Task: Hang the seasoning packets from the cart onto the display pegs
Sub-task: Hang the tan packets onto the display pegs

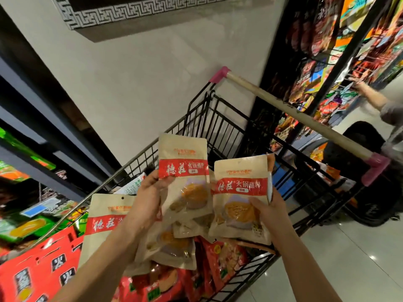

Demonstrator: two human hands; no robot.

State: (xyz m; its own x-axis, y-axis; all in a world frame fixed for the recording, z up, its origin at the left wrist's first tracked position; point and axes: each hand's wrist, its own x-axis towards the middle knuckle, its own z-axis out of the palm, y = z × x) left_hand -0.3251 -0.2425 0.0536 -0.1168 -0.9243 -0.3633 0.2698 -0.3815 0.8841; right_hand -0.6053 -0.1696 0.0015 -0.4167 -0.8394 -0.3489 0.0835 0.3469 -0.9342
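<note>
packets [182,171]: beige, red band, white characters | cart [226,127]: black wire | cart handle [294,113]: tan, pink ends | near-left bags [43,269]: red, black-and-white blocks | far frame [130,9]: grey key-fret border | floor [349,258]: white tiles

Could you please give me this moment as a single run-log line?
phase: picking from cart | left grip: holds fanned beige packets | right grip: holds another beige packet | display pegs: not reached yet
</note>
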